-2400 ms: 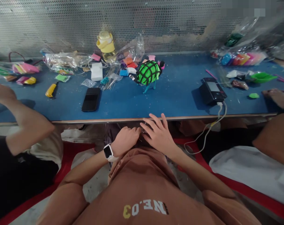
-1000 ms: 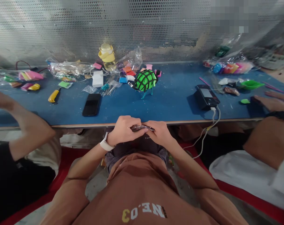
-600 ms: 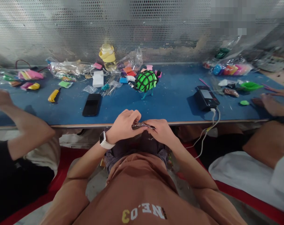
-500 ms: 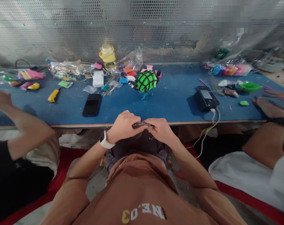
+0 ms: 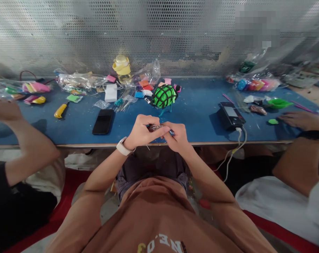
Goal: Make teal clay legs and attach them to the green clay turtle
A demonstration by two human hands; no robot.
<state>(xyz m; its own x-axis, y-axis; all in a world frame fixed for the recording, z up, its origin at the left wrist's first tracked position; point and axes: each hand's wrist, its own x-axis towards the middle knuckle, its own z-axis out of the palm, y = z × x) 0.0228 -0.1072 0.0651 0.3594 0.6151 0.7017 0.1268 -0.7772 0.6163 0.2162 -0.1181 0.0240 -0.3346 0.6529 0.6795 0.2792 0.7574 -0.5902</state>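
My left hand (image 5: 144, 131) and my right hand (image 5: 176, 135) meet just over the table's front edge. Both are closed on a bundle of thin shiny wires (image 5: 154, 128), which the fingers partly cover. One thin loose end hangs below my left hand. Just beyond my hands stands a turtle figure (image 5: 164, 96) with a green shell crossed by black lines and blue legs. Left of it lie more thin wires (image 5: 125, 105) and several small coloured clay packs (image 5: 146, 88).
A black phone (image 5: 103, 121), a yellow cutter (image 5: 60, 111), a white box (image 5: 111, 92) and a yellow-topped bottle (image 5: 121, 66) stand or lie on the left. To the right is a black device (image 5: 231, 116) with a white cable. Co-workers' hands rest at both sides, one hand (image 5: 296, 119) at right.
Both my hands have moved up and forward, from before the table edge to over it, still holding the wires. The view has tilted slightly. The co-worker's hand at right has shifted.
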